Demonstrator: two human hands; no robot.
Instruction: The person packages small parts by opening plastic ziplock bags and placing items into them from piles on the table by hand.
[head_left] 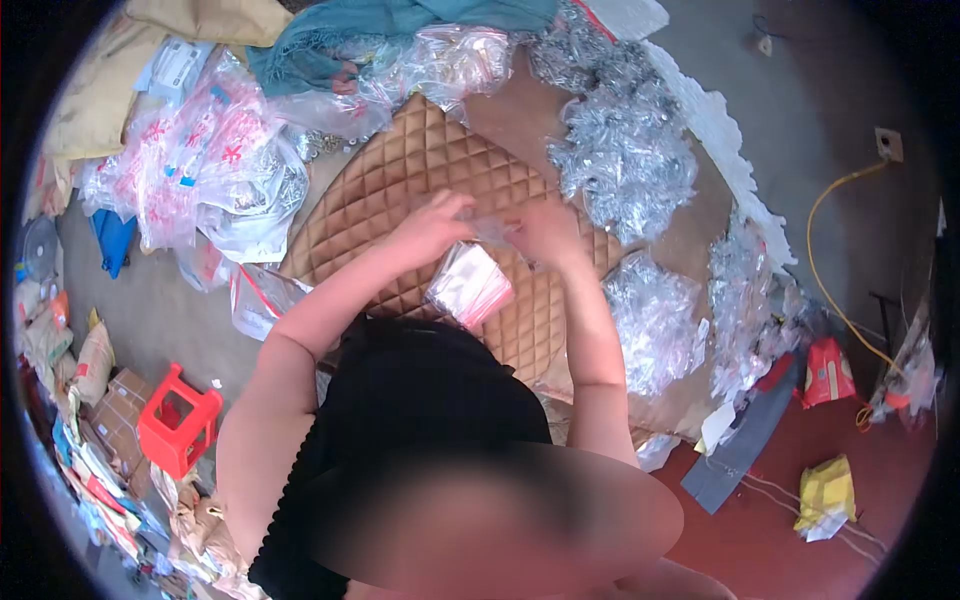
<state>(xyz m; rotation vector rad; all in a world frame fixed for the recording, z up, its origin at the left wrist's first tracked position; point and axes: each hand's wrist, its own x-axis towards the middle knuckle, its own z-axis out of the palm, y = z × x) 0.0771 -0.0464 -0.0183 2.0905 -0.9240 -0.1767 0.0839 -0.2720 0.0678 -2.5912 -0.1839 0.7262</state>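
Both my hands are over a brown quilted mat [390,165]. A small clear plastic bag [490,229] stretches between them, with my left hand [441,226] closed at its left end and my right hand [545,232] closed at its right end. Just below the hands, a stack of small clear bags with pink-red edges [470,286] lies on the mat near my body. What the small bag holds, if anything, is too small to tell.
Piles of clear packets [625,165] lie right of the mat, with more packets [655,320] nearer. Large plastic bags with pink print [215,150] sit at the left. A red stool [180,420] stands lower left. A yellow cable [815,240] runs along the right.
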